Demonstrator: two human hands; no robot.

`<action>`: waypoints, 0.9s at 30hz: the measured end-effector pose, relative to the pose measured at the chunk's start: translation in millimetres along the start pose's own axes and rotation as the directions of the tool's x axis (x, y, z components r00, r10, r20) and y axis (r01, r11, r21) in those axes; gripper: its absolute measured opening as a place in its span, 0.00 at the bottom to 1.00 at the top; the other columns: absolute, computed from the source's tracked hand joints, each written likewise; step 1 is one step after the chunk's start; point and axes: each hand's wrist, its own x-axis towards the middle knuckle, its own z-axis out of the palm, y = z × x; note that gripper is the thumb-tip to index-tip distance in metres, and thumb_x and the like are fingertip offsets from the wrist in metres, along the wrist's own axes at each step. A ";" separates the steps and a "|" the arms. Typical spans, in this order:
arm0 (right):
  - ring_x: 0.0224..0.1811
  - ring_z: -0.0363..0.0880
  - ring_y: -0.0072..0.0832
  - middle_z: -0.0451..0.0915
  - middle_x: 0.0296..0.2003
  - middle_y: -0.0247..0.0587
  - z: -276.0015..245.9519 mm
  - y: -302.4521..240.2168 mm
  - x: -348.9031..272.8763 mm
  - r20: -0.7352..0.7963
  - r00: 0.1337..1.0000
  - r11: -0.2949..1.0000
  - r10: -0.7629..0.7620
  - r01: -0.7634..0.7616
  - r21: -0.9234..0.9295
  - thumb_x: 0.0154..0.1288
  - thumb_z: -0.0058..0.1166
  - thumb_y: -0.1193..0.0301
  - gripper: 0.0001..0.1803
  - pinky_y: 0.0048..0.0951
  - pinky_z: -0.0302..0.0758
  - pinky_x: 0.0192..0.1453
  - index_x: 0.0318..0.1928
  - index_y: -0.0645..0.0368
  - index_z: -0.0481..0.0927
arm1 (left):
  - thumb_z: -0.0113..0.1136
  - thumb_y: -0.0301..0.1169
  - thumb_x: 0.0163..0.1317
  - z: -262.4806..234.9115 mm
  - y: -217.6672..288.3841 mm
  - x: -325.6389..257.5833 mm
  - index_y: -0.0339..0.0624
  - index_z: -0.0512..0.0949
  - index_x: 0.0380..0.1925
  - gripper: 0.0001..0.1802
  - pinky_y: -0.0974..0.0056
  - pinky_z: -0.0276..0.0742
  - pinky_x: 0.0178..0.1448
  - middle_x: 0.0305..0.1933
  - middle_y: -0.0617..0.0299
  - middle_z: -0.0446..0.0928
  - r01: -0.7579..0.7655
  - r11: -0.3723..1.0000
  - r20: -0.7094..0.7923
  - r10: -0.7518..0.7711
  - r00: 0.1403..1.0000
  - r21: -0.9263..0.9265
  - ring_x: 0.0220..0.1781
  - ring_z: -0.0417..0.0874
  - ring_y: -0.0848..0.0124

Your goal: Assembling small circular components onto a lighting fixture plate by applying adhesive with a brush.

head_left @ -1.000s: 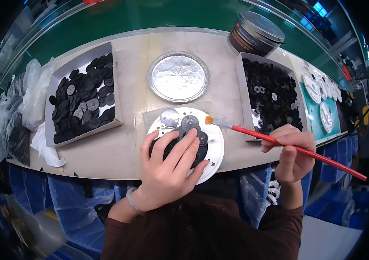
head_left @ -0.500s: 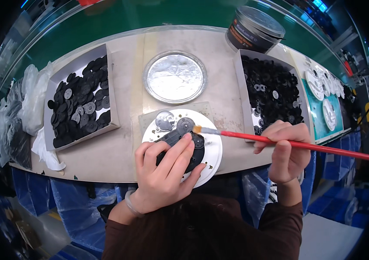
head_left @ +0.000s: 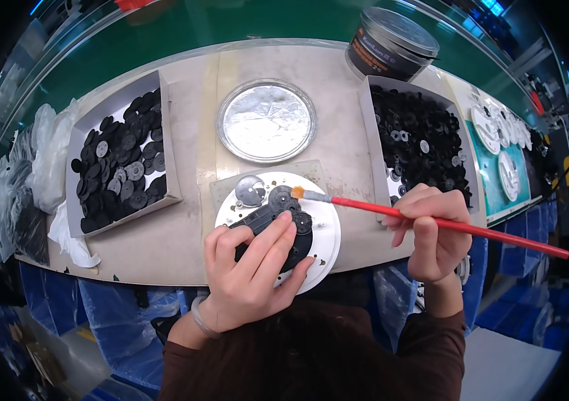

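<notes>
A round white plate carries a black gear housing with dark gears and a shiny domed silver part. My left hand lies over the housing, its fingertips pressed on it next to the gears and the thumb along its right side. Pinched in the fingers of my right hand is a paintbrush with a red handle. Its yellowish bristles touch, or hover just above, the upper gear's right edge; which of the two I cannot tell.
Beyond the plate lies a round foil-covered lid. Cardboard boxes of black gears stand to the left and right. A dark tub is at the back right. Plastic bags lie far left; white round plates sit far right.
The brush has shifted left, its bristles now at the upper gear's edge, and my right hand has moved with it. My left hand stays on the housing.
</notes>
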 end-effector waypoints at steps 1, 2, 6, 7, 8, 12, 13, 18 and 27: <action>0.19 0.67 0.20 0.73 0.22 0.44 -0.3 0.9 -0.1 0.041 0.999 1.000 -0.028 0.028 -0.008 0.67 0.41 0.69 0.09 0.14 0.64 0.20 0.34 0.64 0.66 | 0.66 0.35 0.39 0.5 -0.5 -0.1 0.38 0.79 0.35 0.21 0.64 0.61 0.42 0.44 0.64 0.78 -0.001 1.000 0.000 0.001 1.000 -0.001 0.32 0.65 0.69; 0.20 0.67 0.19 0.73 0.22 0.44 -4.5 -1.9 -1.7 0.062 0.998 1.000 0.020 -0.020 0.014 0.67 0.40 0.69 0.10 0.13 0.64 0.18 0.33 0.64 0.66 | 0.66 0.35 0.39 0.5 -0.6 -0.2 0.38 0.79 0.35 0.21 0.64 0.61 0.42 0.44 0.64 0.78 -0.001 1.000 -0.003 0.001 1.000 0.000 0.32 0.65 0.69; 0.19 0.66 0.19 0.72 0.20 0.43 -9.9 -3.2 -3.4 -0.040 0.994 0.992 0.103 -0.100 0.078 0.67 0.39 0.68 0.11 0.13 0.62 0.16 0.33 0.64 0.66 | 0.67 0.35 0.38 -0.7 0.4 0.5 0.38 0.79 0.35 0.21 0.64 0.61 0.43 0.44 0.64 0.78 0.003 1.000 0.004 -0.003 1.000 -0.001 0.32 0.65 0.70; 0.19 0.66 0.19 0.72 0.20 0.43 -7.1 -2.7 -2.9 -0.040 0.994 0.992 0.102 -0.099 0.077 0.67 0.39 0.68 0.11 0.13 0.62 0.16 0.33 0.64 0.66 | 0.67 0.35 0.38 -0.1 0.4 0.2 0.38 0.79 0.35 0.21 0.64 0.61 0.43 0.44 0.64 0.78 0.002 1.000 0.003 -0.002 1.000 -0.001 0.32 0.65 0.70; 0.18 0.66 0.19 0.72 0.20 0.42 -2.6 -2.7 -1.9 -0.064 0.992 0.991 0.113 -0.108 0.079 0.67 0.39 0.68 0.11 0.13 0.62 0.16 0.33 0.64 0.66 | 0.67 0.35 0.38 0.5 0.4 -0.4 0.38 0.79 0.35 0.21 0.64 0.61 0.43 0.44 0.64 0.78 0.006 1.000 -0.003 -0.006 1.000 0.000 0.32 0.65 0.70; 0.18 0.65 0.19 0.71 0.19 0.42 0.4 -0.7 -1.6 -0.066 0.991 0.990 0.118 -0.113 0.081 0.67 0.38 0.68 0.11 0.13 0.62 0.16 0.32 0.64 0.66 | 0.67 0.35 0.38 -0.6 0.7 -0.1 0.38 0.79 0.35 0.21 0.64 0.61 0.43 0.44 0.65 0.78 0.012 1.000 0.001 -0.012 1.000 0.003 0.32 0.65 0.70; 0.17 0.65 0.19 0.71 0.19 0.42 -1.0 -0.5 -1.8 -0.050 0.991 0.990 0.124 -0.119 0.082 0.67 0.38 0.68 0.11 0.13 0.62 0.15 0.32 0.64 0.66 | 0.67 0.35 0.38 -0.4 0.5 -0.5 0.38 0.79 0.35 0.21 0.64 0.61 0.43 0.44 0.65 0.78 0.013 1.000 0.001 -0.013 1.000 0.003 0.32 0.65 0.70; 0.17 0.64 0.14 0.74 0.23 0.43 -12.4 0.3 -3.1 -0.022 0.993 0.978 0.113 -0.107 0.180 0.64 0.40 0.76 0.05 0.11 0.62 0.20 0.34 0.65 0.67 | 0.67 0.35 0.38 -1.1 0.9 0.3 0.38 0.79 0.35 0.21 0.64 0.60 0.43 0.44 0.65 0.78 0.012 1.000 0.001 -0.012 1.000 0.001 0.31 0.65 0.70; 0.17 0.64 0.14 0.74 0.23 0.43 -11.4 -0.6 -0.5 -0.015 0.991 0.975 0.132 -0.127 0.182 0.64 0.41 0.77 0.04 0.12 0.63 0.20 0.33 0.65 0.67 | 0.67 0.35 0.38 0.1 -0.2 -0.4 0.39 0.79 0.35 0.21 0.64 0.60 0.43 0.44 0.65 0.78 0.010 1.000 -0.014 -0.009 1.000 0.006 0.31 0.65 0.70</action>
